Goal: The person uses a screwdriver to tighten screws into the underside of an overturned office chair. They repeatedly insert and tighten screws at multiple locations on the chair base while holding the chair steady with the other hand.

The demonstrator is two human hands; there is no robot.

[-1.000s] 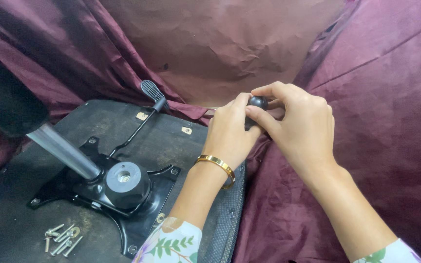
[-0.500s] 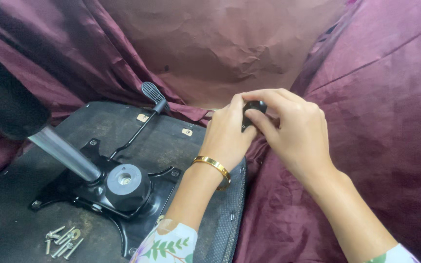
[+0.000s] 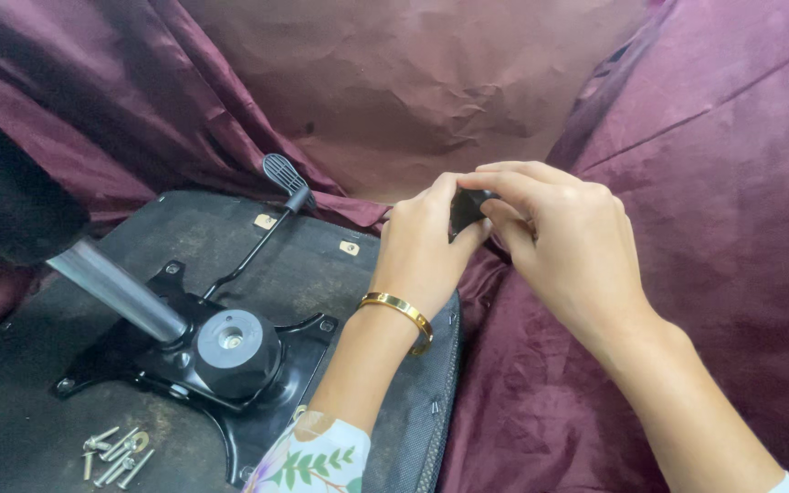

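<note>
At centre frame, the left hand (image 3: 426,242) and right hand (image 3: 563,242) meet, both pinching a small black part (image 3: 466,210) between fingertips. A gold bangle (image 3: 401,309) circles the left wrist. Lower left lies an upturned black seat base (image 3: 321,265) bearing a black metal mechanism plate (image 3: 221,365), a grey cylinder (image 3: 116,290) and a lever (image 3: 271,215). Loose screws (image 3: 113,451) sit at the bottom left. Maroon cloth (image 3: 732,183) fills the right.

Two small pale rectangular labels (image 3: 267,221) sit on the black seat underside (image 3: 230,246) (print unreadable).
</note>
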